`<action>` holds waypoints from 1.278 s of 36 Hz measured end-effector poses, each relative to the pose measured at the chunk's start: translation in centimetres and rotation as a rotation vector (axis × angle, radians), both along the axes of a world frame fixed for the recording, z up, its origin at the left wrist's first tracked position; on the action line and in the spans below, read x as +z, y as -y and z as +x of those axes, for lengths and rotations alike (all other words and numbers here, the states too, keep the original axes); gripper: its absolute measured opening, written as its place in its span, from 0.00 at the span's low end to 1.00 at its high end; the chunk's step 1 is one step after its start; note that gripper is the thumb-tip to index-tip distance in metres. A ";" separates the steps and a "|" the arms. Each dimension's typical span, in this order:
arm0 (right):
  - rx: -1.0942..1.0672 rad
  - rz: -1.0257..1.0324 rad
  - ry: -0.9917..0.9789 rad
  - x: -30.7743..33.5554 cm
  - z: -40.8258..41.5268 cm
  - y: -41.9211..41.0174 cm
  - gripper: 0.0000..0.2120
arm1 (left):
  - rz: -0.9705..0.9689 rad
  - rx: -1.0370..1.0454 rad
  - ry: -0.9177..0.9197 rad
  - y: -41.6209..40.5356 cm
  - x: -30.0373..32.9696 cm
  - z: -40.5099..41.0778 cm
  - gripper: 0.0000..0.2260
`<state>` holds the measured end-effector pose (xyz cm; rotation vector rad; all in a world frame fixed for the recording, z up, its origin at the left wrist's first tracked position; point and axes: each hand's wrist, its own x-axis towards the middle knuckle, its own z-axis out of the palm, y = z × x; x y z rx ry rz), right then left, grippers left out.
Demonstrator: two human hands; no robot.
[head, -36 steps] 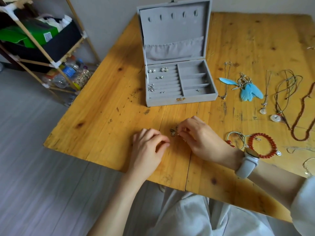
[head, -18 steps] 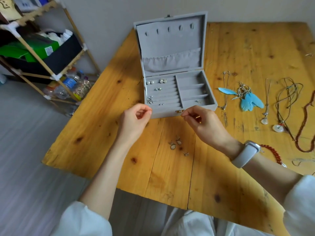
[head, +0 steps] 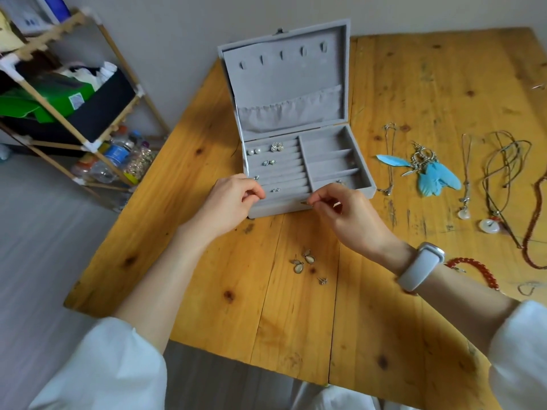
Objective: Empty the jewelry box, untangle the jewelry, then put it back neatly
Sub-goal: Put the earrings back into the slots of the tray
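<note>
Refilling of the open grey jewelry box [head: 284,93] at upper centre is partly done: stud earrings [head: 268,150] sit in its left ring rolls. At its front edge the left hand [head: 233,199] and right hand [head: 344,210] each pinch something too small to identify. Drop earrings [head: 303,261] lie below on the tabletop [head: 207,291], feather earrings [head: 429,170] and necklaces [head: 503,173] at right remain unpacked; no writing or brand is legible.
</note>
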<state>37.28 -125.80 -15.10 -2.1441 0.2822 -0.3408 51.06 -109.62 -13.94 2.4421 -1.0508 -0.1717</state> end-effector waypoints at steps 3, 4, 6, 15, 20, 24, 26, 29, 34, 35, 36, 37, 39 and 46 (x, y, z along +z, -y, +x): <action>-0.005 0.019 0.004 -0.1 -0.1 0.1 0.07 | 0.076 -0.058 0.046 0.1 0.2 0.4 0.07; -0.005 0.022 0.003 -0.1 -0.1 0.1 0.07 | 0.096 -0.075 0.058 0.2 0.3 0.5 0.07; -0.005 0.028 -0.004 -0.2 -0.1 0.2 0.06 | 0.120 -0.098 0.058 0.3 0.3 0.8 0.07; 0.003 0.034 -0.015 -0.3 -0.1 0.4 0.06 | 0.231 -0.160 0.012 0.7 1.0 1.6 0.08; 0.001 0.054 -0.008 -0.3 0.1 0.4 0.05 | 0.232 -0.138 -0.039 1.4 1.4 1.5 0.10; -0.010 0.089 0.007 -0.1 0.4 0.3 0.04 | 0.210 -0.105 -0.036 1.3 1.2 1.3 0.10; -0.010 0.088 0.013 0.1 0.7 0.1 0.04 | 0.194 -0.081 -0.027 1.2 1.0 1.1 0.10; -0.004 0.069 0.022 0.5 1.6 -0.1 0.04 | 0.172 -0.057 -0.001 1.0 0.8 0.9 0.08; 0.009 0.017 0.004 0.8 3.6 -0.3 0.06 | 0.132 0.010 0.078 0.6 0.3 0.3 0.06; 0.017 -0.001 -0.003 0.8 4.0 -0.3 0.06 | 0.116 0.030 0.092 0.5 0.2 0.2 0.04; 0.023 -0.018 -0.013 0.9 4.4 -0.3 0.06 | 0.096 0.047 0.101 0.4 0.1 0.1 0.03; 0.030 -0.037 -0.025 0.9 4.8 -0.4 0.06 | 0.073 0.063 0.109 0.3 0.0 -0.1 0.03; 0.047 -0.069 -0.061 0.9 5.5 -0.4 0.07 | 0.019 0.084 0.125 -0.1 -0.3 -0.5 0.06; 0.081 -0.096 -0.102 0.8 6.4 -0.6 0.08 | -0.196 0.099 0.228 -1.2 -1.8 -2.5 0.08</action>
